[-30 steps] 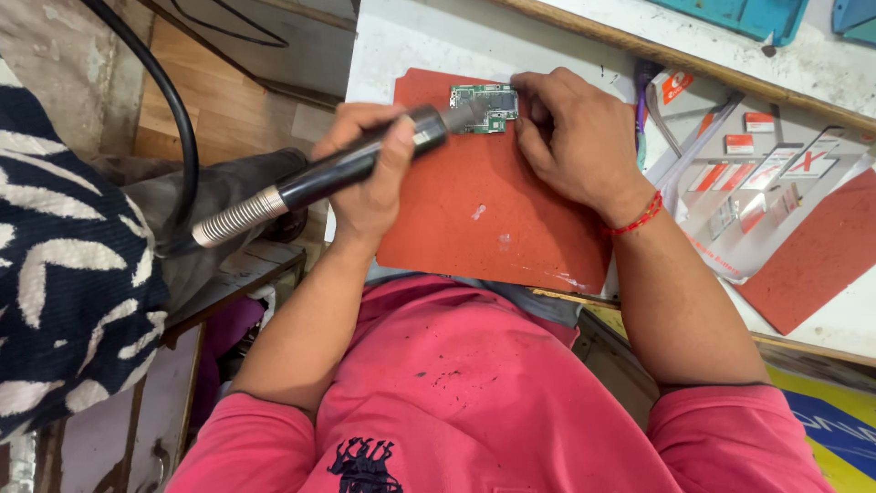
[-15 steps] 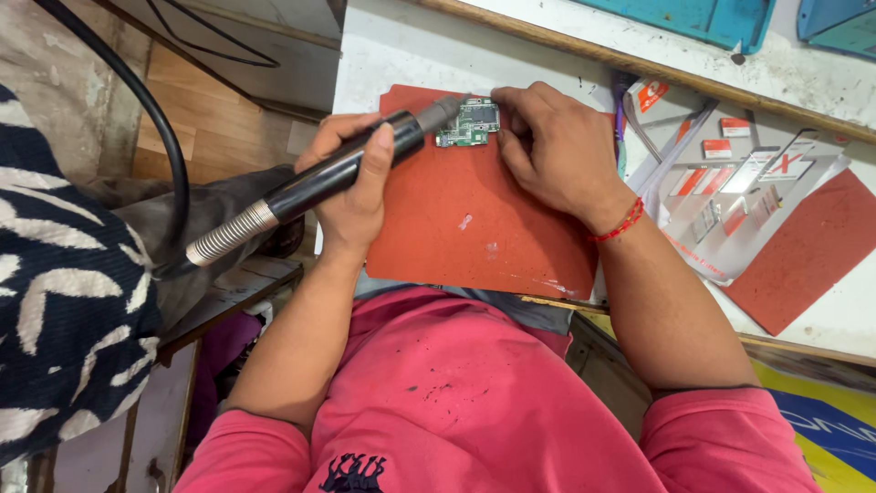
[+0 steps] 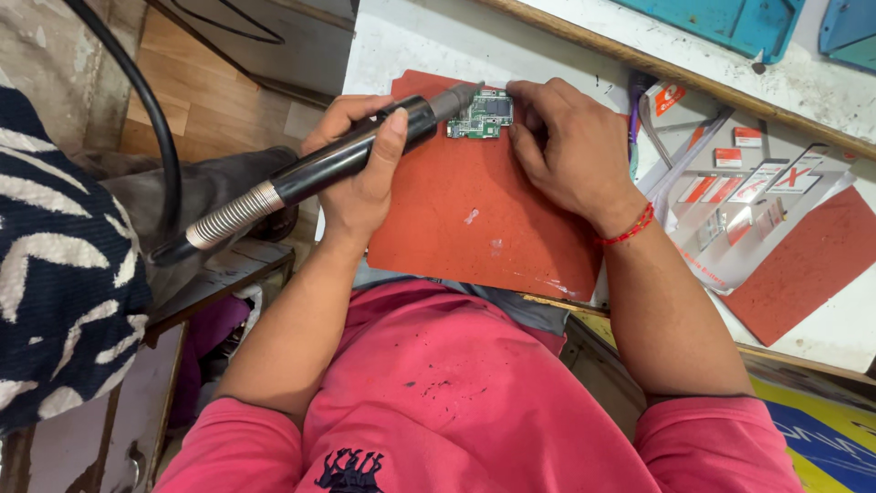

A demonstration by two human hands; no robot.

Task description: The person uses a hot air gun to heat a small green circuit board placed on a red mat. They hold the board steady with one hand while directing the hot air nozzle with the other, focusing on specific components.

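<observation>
A small green circuit board (image 3: 481,115) lies on a red-orange mat (image 3: 474,219) at the table's near edge. My left hand (image 3: 360,160) grips a black hot-air handpiece (image 3: 338,164); its metal nozzle points at the board's left side. A thick black hose runs from the handpiece off to the left. My right hand (image 3: 570,146) rests on the mat with its fingertips on the board's right edge, holding it down. A red thread bracelet circles my right wrist.
Clear plastic packets with red and white labels (image 3: 748,196) lie to the right on the white table (image 3: 429,41), beside another red mat (image 3: 808,265). Teal trays (image 3: 730,23) stand at the back. A black-and-white patterned cloth (image 3: 59,265) sits at the left.
The view has shifted slightly. Both hands stay on the handpiece and the board, with the nozzle still at the board's left side.
</observation>
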